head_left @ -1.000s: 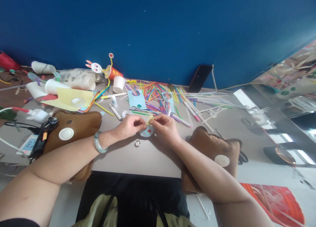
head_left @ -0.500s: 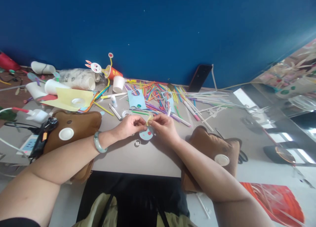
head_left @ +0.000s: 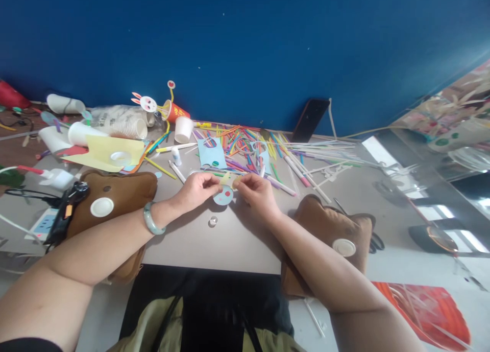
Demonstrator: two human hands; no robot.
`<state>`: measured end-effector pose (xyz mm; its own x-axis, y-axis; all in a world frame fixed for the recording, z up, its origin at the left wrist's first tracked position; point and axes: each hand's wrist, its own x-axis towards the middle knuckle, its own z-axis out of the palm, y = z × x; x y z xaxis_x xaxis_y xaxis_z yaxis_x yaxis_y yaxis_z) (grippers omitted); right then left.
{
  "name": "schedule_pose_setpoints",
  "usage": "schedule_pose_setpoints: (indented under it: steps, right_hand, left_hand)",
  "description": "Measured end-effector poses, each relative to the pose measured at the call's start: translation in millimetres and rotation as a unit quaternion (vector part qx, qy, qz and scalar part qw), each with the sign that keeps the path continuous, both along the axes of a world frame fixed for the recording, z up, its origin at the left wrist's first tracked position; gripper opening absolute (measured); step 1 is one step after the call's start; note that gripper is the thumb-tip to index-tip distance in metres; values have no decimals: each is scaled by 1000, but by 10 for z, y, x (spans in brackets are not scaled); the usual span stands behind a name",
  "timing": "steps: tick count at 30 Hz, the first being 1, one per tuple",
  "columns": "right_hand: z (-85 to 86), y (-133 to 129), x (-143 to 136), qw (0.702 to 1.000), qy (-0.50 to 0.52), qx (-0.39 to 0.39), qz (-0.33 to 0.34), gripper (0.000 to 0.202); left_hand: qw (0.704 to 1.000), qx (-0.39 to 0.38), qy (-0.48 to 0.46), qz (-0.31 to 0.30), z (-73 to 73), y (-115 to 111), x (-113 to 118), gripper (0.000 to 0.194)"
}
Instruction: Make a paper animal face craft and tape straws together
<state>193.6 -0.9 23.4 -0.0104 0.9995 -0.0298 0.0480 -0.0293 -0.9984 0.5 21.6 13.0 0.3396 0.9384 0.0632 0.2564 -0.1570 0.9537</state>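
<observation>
Over the table, the thumb and fingers of my left hand point(head_left: 198, 191) are closed in a pinch on a light blue paper disc point(head_left: 222, 199) with red spots on it. A pale yellow paper strip point(head_left: 225, 178) sticks up from the disc's top edge by those fingertips. Just to the right, my right hand point(head_left: 257, 194) pinches a small yellowish piece point(head_left: 236, 181), partly hidden by its fingers. A little gap separates the two hands. Below the disc, a small roll of clear tape point(head_left: 213, 221) rests on the table point(head_left: 214, 247).
Coloured straws point(head_left: 245, 146) lie heaped along the blue wall. Cut blue card point(head_left: 211, 154), a glue bottle point(head_left: 176, 156) and a white paper cup point(head_left: 184, 130) stand nearby. Brown cushions point(head_left: 126, 193) flank my arms. A phone point(head_left: 311, 119) leans on the wall.
My hands have drawn slightly apart. The disc has shifted a little left and up with my left hand, and a gap now shows between the yellow strip and my right fingertips.
</observation>
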Motion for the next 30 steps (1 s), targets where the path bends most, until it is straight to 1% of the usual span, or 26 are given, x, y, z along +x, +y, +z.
schedule_pose_setpoints:
  steps: [2,6,8,10,12,14,16,18,20,22,24,28,30]
  right_hand:
    - [-9,17,6,999,-32,-9,-4,25]
    - [-30,37,13,999,-54,-8,7,25]
    - [-42,53,33,997,-72,13,8,24]
    - [-63,79,68,992,-120,48,8,20]
    - [-94,108,105,978,-193,77,14,11]
    - [-126,126,130,962,-259,84,34,6]
    - [-146,126,137,949,-299,74,64,12]
    - [-148,113,128,942,-316,64,93,16]
    - [-138,99,114,938,-323,62,108,18]
    - [-127,90,102,933,-337,65,111,20]
    - [-119,89,96,920,-370,75,105,19]
    - [-82,94,110,882,-452,95,96,19]
    - [-34,96,132,857,-500,92,88,21]
  left_hand:
    - [1000,-2,16,15,-4,22,-17,19]
    - [998,-31,48,9,-17,46,-35,16]
    - [997,-42,69,-6,-32,58,-44,16]
    - [994,-39,101,-22,-50,70,-57,16]
    - [989,-32,139,-37,-63,80,-71,17]
    - [984,-32,167,-53,-65,80,-80,17]
    - [981,-35,180,-69,-57,69,-81,17]
    - [978,-29,190,-77,-42,52,-78,17]
    - [976,-23,203,-81,-23,33,-72,17]
    - [972,-22,216,-84,-2,15,-66,17]
    - [970,-23,228,-84,20,-1,-58,20]
    - [966,-21,244,-77,59,-22,-37,24]
    - [966,-23,247,-74,76,-25,-25,25]
